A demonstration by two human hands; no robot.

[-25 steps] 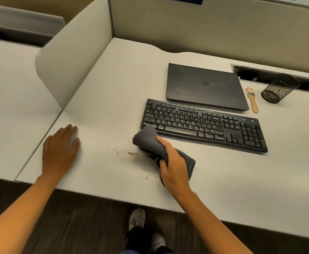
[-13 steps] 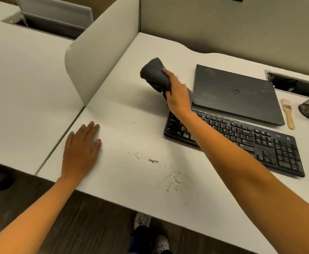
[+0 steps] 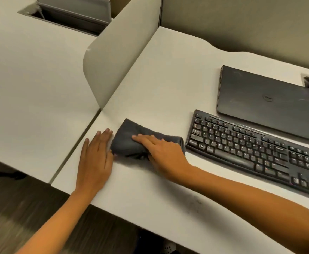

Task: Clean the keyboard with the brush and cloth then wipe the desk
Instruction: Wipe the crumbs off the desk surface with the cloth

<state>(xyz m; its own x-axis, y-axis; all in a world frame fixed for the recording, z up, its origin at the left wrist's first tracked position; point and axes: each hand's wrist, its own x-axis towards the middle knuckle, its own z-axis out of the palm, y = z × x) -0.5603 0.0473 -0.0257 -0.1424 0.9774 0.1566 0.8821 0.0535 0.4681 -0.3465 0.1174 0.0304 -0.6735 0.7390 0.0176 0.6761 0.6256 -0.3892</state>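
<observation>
The desk-wiping step is in hand. The right hand (image 3: 161,151) presses the bunched grey cloth (image 3: 128,142) onto the surface (image 3: 168,79) left of the keyboard (image 3: 250,154), fingers wrapped over it. The left hand (image 3: 95,158) lies flat beside it, fingers straight. The next sweep likely needs to reach the faint specks (image 3: 195,204) near the front edge.
</observation>
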